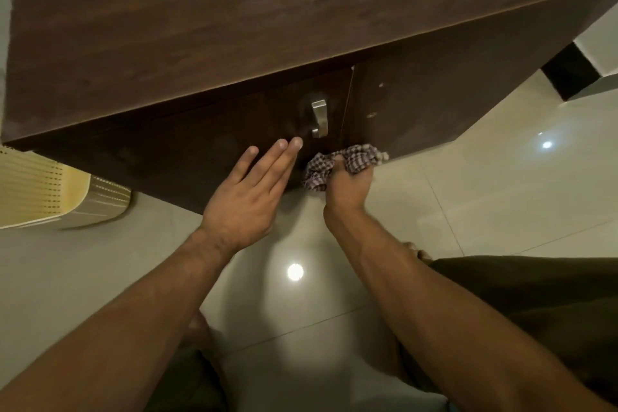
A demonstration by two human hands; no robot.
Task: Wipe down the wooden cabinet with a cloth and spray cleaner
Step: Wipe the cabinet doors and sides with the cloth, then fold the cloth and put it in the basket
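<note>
Left grip (244, 197) wide: fingers straight, tips against the cabinet (200, 43) door. Metal handle (319, 119) is just above-right of those tips. Right grip (347, 189) is bunched around the checked cloth (363, 157), just right of the left grip, at the doors' lower edge. Cream basket (40, 191) is well left of the left grip, on the floor (501, 194).

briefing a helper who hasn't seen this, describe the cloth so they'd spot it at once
Start at the dark wooden cabinet filling the top of the view and find the metal handle on its front. Just below and right of it, the right hand grips the cloth at the cabinet's lower edge. It is the only checked fabric, crumpled against plain brown wood.
</note>
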